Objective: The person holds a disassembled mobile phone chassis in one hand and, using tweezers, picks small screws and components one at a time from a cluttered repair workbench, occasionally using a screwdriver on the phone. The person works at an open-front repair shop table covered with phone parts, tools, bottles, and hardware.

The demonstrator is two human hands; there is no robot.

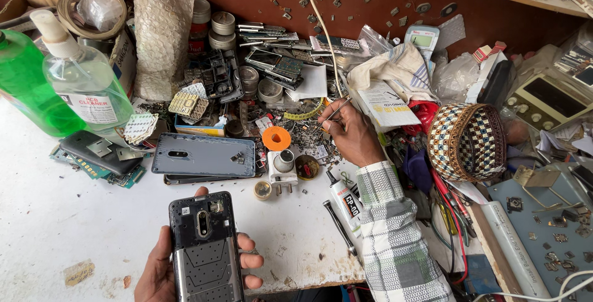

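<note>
My left hand [162,271] grips an opened dark phone [204,246] at the bottom edge of the view, its inner back side up with the camera module showing. My right hand [352,134], in a checked sleeve, reaches to the middle of the bench and pinches thin metal tweezers [336,110], whose tips point at a heap of small screws and parts [306,134]. A grey phone back cover [204,155] lies flat just beyond the held phone.
Clear and green liquid bottles [80,79] stand at left. An orange roll [276,138], a white plug adapter [283,169], a glue tube [346,200], a screwdriver [338,225], a woven cap [466,141] and a meter [543,99] crowd the white bench [62,215].
</note>
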